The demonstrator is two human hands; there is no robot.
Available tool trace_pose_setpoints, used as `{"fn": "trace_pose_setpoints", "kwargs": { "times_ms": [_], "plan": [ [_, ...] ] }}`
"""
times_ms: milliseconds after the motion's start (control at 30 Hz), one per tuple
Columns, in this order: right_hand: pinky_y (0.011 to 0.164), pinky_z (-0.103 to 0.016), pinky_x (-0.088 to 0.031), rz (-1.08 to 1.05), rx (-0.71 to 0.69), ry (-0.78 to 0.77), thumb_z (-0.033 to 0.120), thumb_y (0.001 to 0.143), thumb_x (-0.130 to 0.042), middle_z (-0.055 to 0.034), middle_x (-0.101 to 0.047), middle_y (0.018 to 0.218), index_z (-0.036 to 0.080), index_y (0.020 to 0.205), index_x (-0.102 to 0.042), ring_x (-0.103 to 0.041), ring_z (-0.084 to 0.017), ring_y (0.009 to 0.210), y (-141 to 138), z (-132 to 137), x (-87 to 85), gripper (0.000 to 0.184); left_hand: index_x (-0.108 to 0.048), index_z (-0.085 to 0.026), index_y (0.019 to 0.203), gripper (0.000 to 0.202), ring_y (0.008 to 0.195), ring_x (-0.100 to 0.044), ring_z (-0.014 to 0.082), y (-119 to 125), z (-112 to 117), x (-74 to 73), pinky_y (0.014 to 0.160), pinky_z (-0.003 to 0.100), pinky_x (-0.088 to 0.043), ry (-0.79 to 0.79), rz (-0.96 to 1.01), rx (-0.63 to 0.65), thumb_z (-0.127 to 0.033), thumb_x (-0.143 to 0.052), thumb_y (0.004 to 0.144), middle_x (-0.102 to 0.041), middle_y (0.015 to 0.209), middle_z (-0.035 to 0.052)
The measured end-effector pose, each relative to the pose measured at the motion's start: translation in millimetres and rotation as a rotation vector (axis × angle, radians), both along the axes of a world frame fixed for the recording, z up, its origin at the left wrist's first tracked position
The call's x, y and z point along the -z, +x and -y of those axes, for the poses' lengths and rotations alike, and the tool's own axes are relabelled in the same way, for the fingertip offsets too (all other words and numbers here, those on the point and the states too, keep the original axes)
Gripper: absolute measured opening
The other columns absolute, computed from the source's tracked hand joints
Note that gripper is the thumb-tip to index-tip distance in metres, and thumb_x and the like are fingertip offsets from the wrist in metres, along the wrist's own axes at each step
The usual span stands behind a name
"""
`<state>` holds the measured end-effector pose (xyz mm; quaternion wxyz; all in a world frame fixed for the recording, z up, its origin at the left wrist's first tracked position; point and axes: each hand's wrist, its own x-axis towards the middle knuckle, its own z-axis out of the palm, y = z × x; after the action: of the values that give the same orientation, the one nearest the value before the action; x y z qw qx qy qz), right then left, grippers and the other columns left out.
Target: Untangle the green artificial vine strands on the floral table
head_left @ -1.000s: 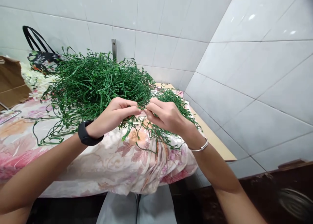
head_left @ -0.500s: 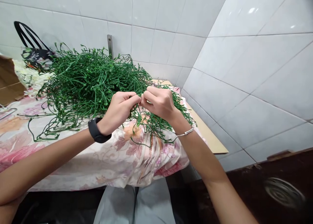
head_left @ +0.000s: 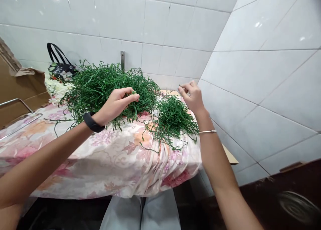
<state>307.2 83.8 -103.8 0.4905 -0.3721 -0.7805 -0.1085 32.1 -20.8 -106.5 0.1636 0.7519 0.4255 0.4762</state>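
My left hand (head_left: 117,103), with a black band at the wrist, is pinched over the front of a large heap of green artificial stems (head_left: 100,86). A green stem (head_left: 134,93) shows between its thumb and fingers; how far it reaches is hard to tell against the heap. My right hand (head_left: 192,97), wearing a thin silver bangle, is raised at the right above a smaller pile of green stems (head_left: 173,114). Its thumb and forefinger are pressed together on a tiny dark bit too small to name. The two hands are well apart.
A floral cloth (head_left: 107,159) covers the table. At the left are a cardboard box (head_left: 22,89), white artificial flowers (head_left: 56,89), a metal wire frame (head_left: 20,123) and a black-handled floral bag (head_left: 61,69). Tiled walls (head_left: 160,26) rise behind and at the right.
My hands were together over the stems and have separated; the right moved right and slightly up. The smaller pile now shows fully. The camera view has shifted, too.
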Motion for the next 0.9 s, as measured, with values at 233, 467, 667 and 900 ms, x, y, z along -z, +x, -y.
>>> {"fn": "trace_pose_setpoints", "kwargs": {
  "times_ms": [233, 467, 667, 900],
  "plan": [
    [0.066, -0.028, -0.041, 0.099, -0.027, -0.204, 0.041, 0.080, -0.048, -0.0047, -0.055, 0.077, 0.014, 0.090, -0.061, -0.052, -0.013, 0.070, -4, -12, 20.0, 0.031, -0.055, -0.014, 0.084, 0.018, 0.046, -0.033, 0.0051, 20, -21, 8.9, 0.046, 0.018, -0.026, 0.310, -0.278, -0.034, -0.031, -0.050, 0.080, -0.037, 0.052, -0.0065],
    [0.084, -0.036, -0.038, 0.080, -0.002, -0.096, 0.035, 0.082, -0.047, -0.0019, -0.063, 0.075, 0.017, 0.108, -0.050, -0.057, -0.017, 0.082, -14, -7, 26.7, 0.031, -0.056, -0.015, 0.093, 0.020, 0.045, -0.036, 0.0034, 23, -27, 65.4, 0.045, 0.015, -0.029, 0.297, -0.189, 0.035, -0.029, -0.053, 0.079, -0.042, 0.055, -0.0068],
    [0.089, -0.038, -0.036, -0.035, -0.006, 0.099, 0.026, 0.082, -0.049, -0.0038, -0.062, 0.083, 0.018, 0.106, -0.049, -0.054, -0.019, 0.093, -35, 19, 23.9, 0.026, -0.058, -0.016, 0.099, 0.025, 0.048, -0.038, 0.0048, 23, -26, 74.1, 0.046, 0.017, -0.029, 0.149, -0.064, 0.056, -0.030, -0.053, 0.079, -0.044, 0.055, -0.0056],
    [0.089, -0.036, -0.039, 0.197, -0.336, 0.099, 0.020, 0.082, -0.046, -0.0041, -0.059, 0.096, 0.020, 0.095, -0.054, -0.051, -0.016, 0.097, -70, 56, 36.3, 0.015, -0.033, -0.020, 0.129, 0.056, 0.049, -0.041, 0.0062, 19, -33, 69.7, 0.046, 0.018, -0.033, -0.030, 0.165, 0.231, -0.032, -0.055, 0.079, -0.041, 0.057, -0.0058]
  ]
}}
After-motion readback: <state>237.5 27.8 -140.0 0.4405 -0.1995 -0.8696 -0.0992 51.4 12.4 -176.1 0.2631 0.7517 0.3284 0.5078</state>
